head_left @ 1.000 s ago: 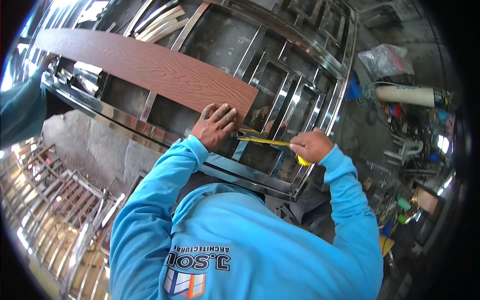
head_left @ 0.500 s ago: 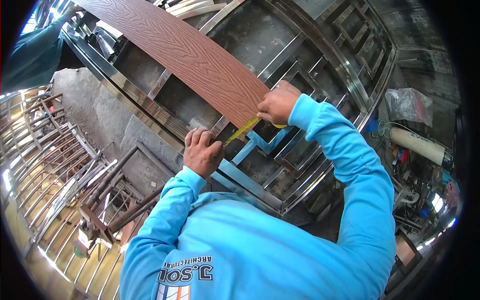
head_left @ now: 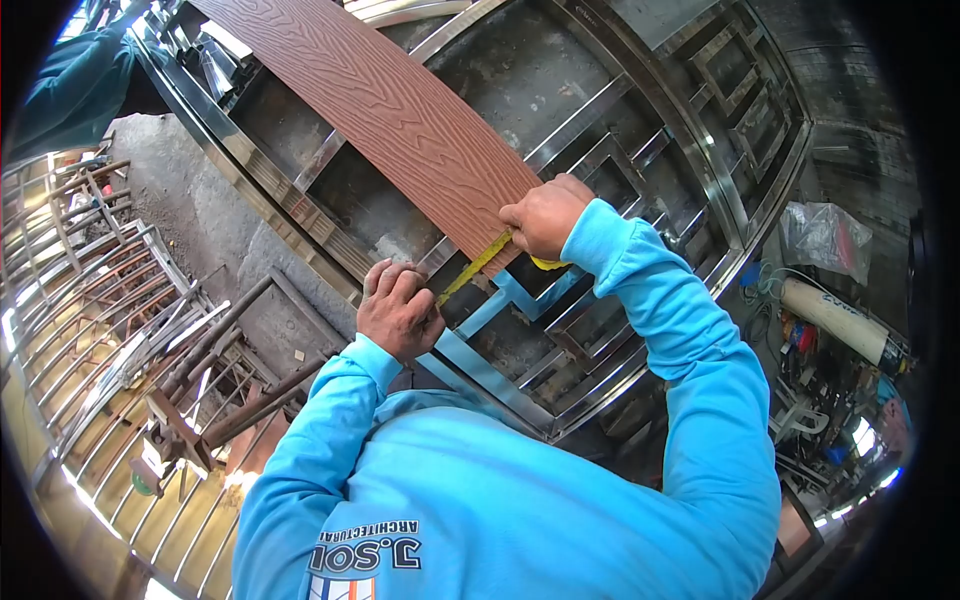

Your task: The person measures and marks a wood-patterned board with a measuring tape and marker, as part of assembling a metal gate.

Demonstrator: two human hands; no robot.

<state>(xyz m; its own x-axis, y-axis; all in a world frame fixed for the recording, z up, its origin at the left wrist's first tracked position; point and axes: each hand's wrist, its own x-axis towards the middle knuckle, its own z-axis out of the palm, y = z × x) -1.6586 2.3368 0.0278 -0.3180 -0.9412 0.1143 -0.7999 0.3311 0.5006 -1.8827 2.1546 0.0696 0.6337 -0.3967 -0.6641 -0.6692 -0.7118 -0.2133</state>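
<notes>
A reddish-brown wood-grain plank [head_left: 400, 110] lies across a shiny metal frame [head_left: 590, 115]. Over the plank's near end runs a yellow tape measure [head_left: 474, 268], stretched between my hands. My left hand [head_left: 400, 312] is closed on the tape's lower-left end, beside the frame's near edge. Closed around the other end is my right hand [head_left: 548, 217], at the plank's right corner, with a bit of yellow showing beneath it. The fingertips of both hands are partly hidden.
Another person's green sleeve [head_left: 75, 95] is at the upper left. Metal bars and a rusty stand [head_left: 185, 425] are at the lower left. On the right lie a clear plastic bag [head_left: 825, 240] and a pale cylinder [head_left: 835, 320].
The view has shifted slightly, so the plank and frame appear a little farther right. My hands still hold the tape across the plank's end, my right hand slightly nearer its corner.
</notes>
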